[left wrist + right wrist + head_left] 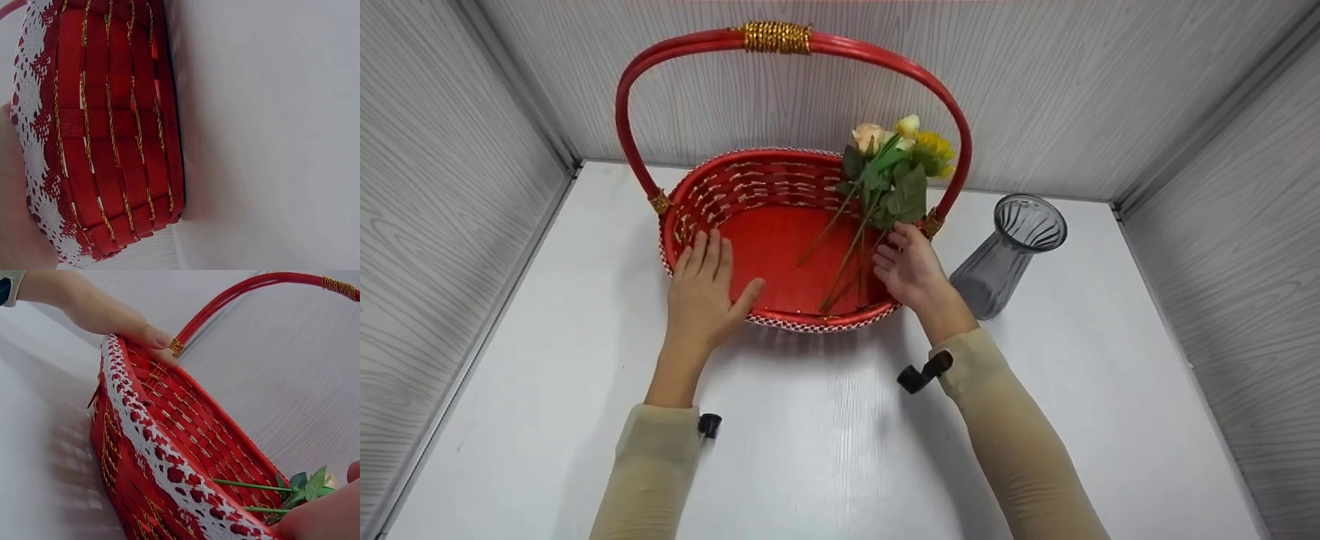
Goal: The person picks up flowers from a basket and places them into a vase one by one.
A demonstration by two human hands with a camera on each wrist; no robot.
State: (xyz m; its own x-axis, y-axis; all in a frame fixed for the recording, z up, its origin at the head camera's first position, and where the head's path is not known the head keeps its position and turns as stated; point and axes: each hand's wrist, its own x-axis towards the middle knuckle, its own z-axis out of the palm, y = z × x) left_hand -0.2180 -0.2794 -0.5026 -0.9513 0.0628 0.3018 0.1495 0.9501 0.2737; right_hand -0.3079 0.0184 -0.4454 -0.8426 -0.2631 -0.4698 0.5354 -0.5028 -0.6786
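Observation:
A red woven basket with a tall hoop handle stands on the table. My left hand rests over its front left rim, fingers straight and thumb spread. In the right wrist view, the left hand touches the rim near the handle's foot. My right hand is at the basket's right end, fingers relaxed and pointing inward beside the stems. Several flowers, including a peach rose and a yellow bloom, lean in the basket's right end, stems on its floor. Leaves lie just beyond my right fingertips.
A grey glass vase stands tilted in view to the right of the basket, close to my right wrist. Pale wood-grain panels enclose the white table at the back and both sides. White lace trims the basket rim.

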